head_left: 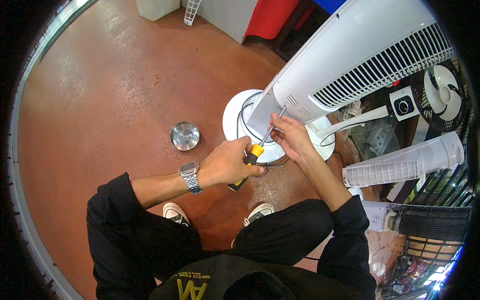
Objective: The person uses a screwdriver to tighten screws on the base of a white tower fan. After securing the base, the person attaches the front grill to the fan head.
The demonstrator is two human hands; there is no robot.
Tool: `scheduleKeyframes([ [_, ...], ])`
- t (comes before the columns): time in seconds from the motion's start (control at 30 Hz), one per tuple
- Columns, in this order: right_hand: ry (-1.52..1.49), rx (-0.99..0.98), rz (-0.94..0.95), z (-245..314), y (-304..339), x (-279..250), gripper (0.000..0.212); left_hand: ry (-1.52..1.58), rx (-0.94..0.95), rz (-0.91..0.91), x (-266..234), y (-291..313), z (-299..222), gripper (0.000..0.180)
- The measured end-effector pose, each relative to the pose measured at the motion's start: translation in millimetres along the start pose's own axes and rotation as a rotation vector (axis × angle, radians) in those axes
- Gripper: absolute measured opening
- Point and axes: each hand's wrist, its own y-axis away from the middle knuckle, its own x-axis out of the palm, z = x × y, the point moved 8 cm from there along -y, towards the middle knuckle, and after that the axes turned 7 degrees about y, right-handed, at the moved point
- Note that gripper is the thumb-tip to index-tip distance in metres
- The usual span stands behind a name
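While the left hand (227,165) grips it, the screwdriver (256,150) points up-right toward the tower fan (350,55).

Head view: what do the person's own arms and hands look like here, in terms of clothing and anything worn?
Both forearms are bare, with black sleeves pushed up to about the elbows. The left hand has a silver metal-band wristwatch with a rectangular face on its wrist. The right hand shows no watch, ring or glove. No gloves on either hand.
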Motion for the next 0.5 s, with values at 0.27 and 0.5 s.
scheduleKeyframes([
  [0.27,-0.042,-0.034,0.023,0,-9,-2,0.012,1.057,-0.214,0.562,29,2,23,0.038],
  [0.5,-0.061,-0.038,0.004,1,-8,-3,0.028,0.123,-0.027,0.11,9,-7,12,0.061],
])
